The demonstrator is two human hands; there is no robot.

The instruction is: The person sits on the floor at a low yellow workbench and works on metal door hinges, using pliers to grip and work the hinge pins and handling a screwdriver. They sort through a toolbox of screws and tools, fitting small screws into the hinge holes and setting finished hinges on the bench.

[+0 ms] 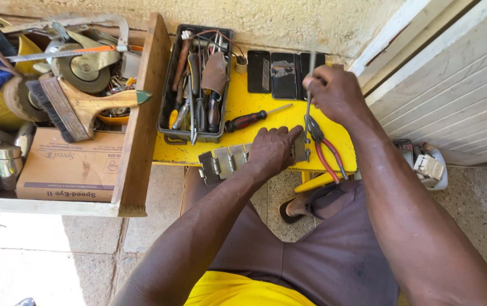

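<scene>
1. While the left hand [270,150] presses flat on the grey hinged metal plate strip [226,161] at the yellow bench [254,105] front edge, it is pinned, not grasped.
2. Right hand [334,90] pinches a thin upright metal rod [309,85] over the strip's right end.
3. Red-handled pliers [324,148] lie beside.
4. Step looks like pin work; the next move needs steady alignment.

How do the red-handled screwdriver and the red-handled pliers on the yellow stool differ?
The screwdriver lies free on the stool, untouched by either hand; the pliers lie at the stool's right edge, just below the right hand, which holds a thin metal rod. The screwdriver has a single dark red and black handle; the pliers have two thin red handles spread apart. Both are hand tools resting on the yellow top.
</scene>
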